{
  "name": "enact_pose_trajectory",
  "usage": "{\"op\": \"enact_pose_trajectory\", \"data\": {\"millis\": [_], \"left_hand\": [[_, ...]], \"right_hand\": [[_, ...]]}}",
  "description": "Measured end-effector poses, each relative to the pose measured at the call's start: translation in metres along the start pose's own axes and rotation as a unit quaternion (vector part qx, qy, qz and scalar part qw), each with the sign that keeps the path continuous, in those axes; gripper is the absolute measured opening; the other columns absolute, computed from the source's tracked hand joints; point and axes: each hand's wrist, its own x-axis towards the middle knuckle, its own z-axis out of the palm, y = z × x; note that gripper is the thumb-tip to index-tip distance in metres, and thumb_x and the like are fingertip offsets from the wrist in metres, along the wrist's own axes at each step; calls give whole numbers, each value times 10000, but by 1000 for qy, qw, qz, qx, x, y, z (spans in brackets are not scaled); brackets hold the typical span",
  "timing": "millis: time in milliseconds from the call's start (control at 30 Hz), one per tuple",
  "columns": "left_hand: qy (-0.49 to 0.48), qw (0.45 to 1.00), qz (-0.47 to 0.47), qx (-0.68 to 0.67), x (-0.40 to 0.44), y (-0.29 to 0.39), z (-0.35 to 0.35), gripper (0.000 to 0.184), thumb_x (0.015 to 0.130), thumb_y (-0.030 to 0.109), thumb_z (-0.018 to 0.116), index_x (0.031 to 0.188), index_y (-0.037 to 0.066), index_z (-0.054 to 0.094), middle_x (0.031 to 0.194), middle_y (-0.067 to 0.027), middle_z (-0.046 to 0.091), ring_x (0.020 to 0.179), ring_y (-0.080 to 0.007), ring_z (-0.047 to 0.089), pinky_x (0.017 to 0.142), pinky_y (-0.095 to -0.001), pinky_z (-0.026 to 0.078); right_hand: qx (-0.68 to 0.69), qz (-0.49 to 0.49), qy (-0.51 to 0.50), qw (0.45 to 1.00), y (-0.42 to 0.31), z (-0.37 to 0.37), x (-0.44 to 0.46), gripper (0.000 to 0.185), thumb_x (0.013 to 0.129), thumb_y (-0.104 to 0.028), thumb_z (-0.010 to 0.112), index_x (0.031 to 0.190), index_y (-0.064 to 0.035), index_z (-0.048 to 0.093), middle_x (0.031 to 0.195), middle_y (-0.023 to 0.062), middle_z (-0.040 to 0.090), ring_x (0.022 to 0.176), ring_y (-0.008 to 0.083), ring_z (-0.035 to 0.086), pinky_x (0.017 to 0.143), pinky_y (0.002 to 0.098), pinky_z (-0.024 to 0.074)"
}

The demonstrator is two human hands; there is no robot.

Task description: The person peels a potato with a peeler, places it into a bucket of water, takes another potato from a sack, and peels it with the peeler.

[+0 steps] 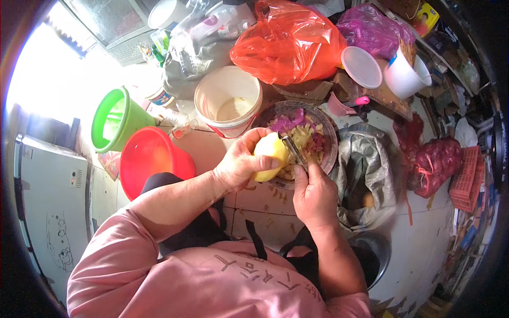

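A peeled yellow potato (pixel 269 157) is gripped in my left hand (pixel 237 161), with the thumb across its front. My right hand (pixel 315 193) is closed around the handle of a peeler (pixel 295 150), whose head lies against the upper right side of the potato. Below both hands sits a wide round basin (pixel 333 139) holding peelings (pixel 301 137) and a purple piece of plastic or peel (pixel 289 121). Right of the basin stands an open grey woven sack (pixel 366 153) with a potato-like thing (pixel 368 199) inside.
To the left are a red basin (pixel 154 161), a green bucket (pixel 119 122) and a white bucket (pixel 228 100). Behind lie an orange plastic bag (pixel 291 42) and a purple bag (pixel 374 29). A net bag of onions (pixel 437 164) rests at right beside a red crate (pixel 466 177).
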Motion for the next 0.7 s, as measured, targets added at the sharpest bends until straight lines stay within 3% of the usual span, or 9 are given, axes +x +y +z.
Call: {"op": "enact_pose_trajectory", "data": {"millis": [67, 133, 167, 300, 400, 567, 633, 700], "left_hand": [[-1, 1000, -13, 5, -2, 1, 2, 678, 651, 130, 788, 1251, 98, 474, 1083, -80, 609, 943, -213, 637, 781, -355, 564], [-95, 994, 7, -55, -3, 2, 3, 661, 665, 136, 759, 1260, 92, 472, 1083, -85, 607, 940, -219, 640, 771, -366, 567], [-98, 994, 7, -54, -2, 4, 4, 661, 665, 136, 759, 1260, 92, 472, 1083, -85, 607, 940, -219, 640, 771, -366, 567], [-50, 992, -49, -104, -4, 6, 3, 642, 696, 164, 726, 1278, 87, 465, 1092, -97, 606, 955, -232, 641, 759, -389, 572], [-20, 990, -63, -121, -2, 8, 6, 658, 703, 188, 746, 1288, 83, 462, 1099, -103, 606, 954, -245, 642, 768, -407, 578], [-16, 995, -70, -64, -4, 5, 5, 708, 683, 180, 798, 1296, 75, 459, 1114, -114, 602, 949, -270, 648, 787, -438, 583], [-151, 985, -24, -74, -4, 3, 1, 727, 664, 144, 806, 1298, 71, 459, 1129, -129, 601, 979, -285, 647, 797, -449, 584], [-207, 973, -32, -101, -3, 7, 2, 736, 658, 148, 808, 1302, 66, 462, 1136, -143, 602, 1021, -291, 638, 806, -448, 583]], "right_hand": [[-6, 48, -34, 998, 12, 3, 6, 256, 967, -262, 525, 894, -21, 566, 751, 236, 624, 743, 465, 615, 647, 526, 483], [-12, 121, -78, 989, 35, 8, 12, 299, 978, -282, 489, 914, -3, 575, 777, 254, 629, 786, 480, 610, 706, 536, 471], [-12, 122, -75, 990, 38, 9, 10, 299, 978, -282, 489, 914, -3, 575, 777, 254, 629, 786, 480, 610, 706, 536, 471], [55, 96, -24, 994, 21, 4, 8, 299, 972, -284, 523, 894, 1, 569, 752, 250, 622, 777, 477, 609, 672, 516, 464], [97, -6, 22, 995, 7, 2, 3, 216, 947, -219, 579, 879, -15, 556, 730, 239, 615, 727, 473, 612, 609, 511, 476], [59, -9, 12, 998, 6, 10, 0, 247, 960, -262, 558, 915, -20, 561, 732, 245, 619, 749, 471, 619, 635, 517, 486], [-6, 127, -110, 986, 19, 11, 8, 301, 975, -301, 517, 913, -11, 571, 762, 253, 628, 787, 471, 620, 681, 530, 480], [-3, 140, -109, 984, 35, 22, 7, 348, 982, -326, 490, 904, 0, 581, 796, 261, 633, 828, 471, 618, 716, 535, 470]]}}
